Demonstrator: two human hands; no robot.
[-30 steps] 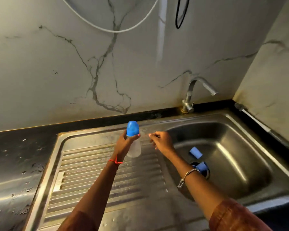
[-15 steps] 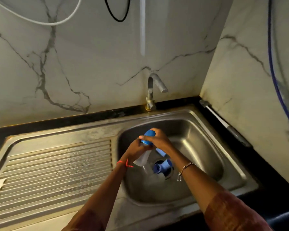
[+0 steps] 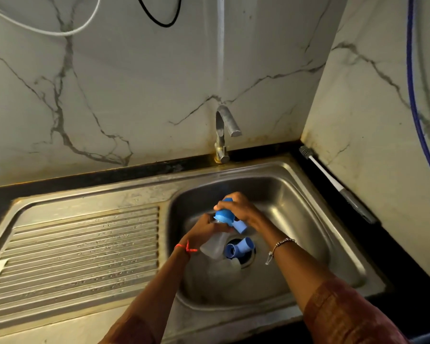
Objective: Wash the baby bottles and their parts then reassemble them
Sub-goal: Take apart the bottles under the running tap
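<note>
A person holds a baby bottle (image 3: 214, 247) in both hands over the basin of a steel sink (image 3: 308, 219). The fingers (image 3: 221, 228) of the left hand (image 3: 204, 227) are curled round the bottle's neck, and its clear body tilts down and back toward the person beneath them. The right hand (image 3: 243, 211) meets it from the other side, its fingers (image 3: 230, 196) wrapped over the blue cap (image 3: 224, 216) on top of the bottle and the thumb pressed to the cap's near side.

Just under the right fingers a blue tube-shaped piece (image 3: 241, 227) shows; whether the hand holds it or it lies in the basin cannot be told. Lower still, below both sets of fingers, two more blue parts (image 3: 240, 247) lie touching each other on the drain (image 3: 245, 260).

Beyond the fingers, a metal tap (image 3: 224, 130) stands at the sink's back rim. Well off to the right of the right fingers, a long-handled brush (image 3: 333, 184) lies on the dark desk (image 3: 395, 269) along the marble wall. To the left of the left fingers stretches the ribbed draining board (image 3: 80, 244), beaded with water.

A red thread (image 3: 186, 248) circles the left wrist, and a bracelet (image 3: 281, 244) hangs on the right.
</note>
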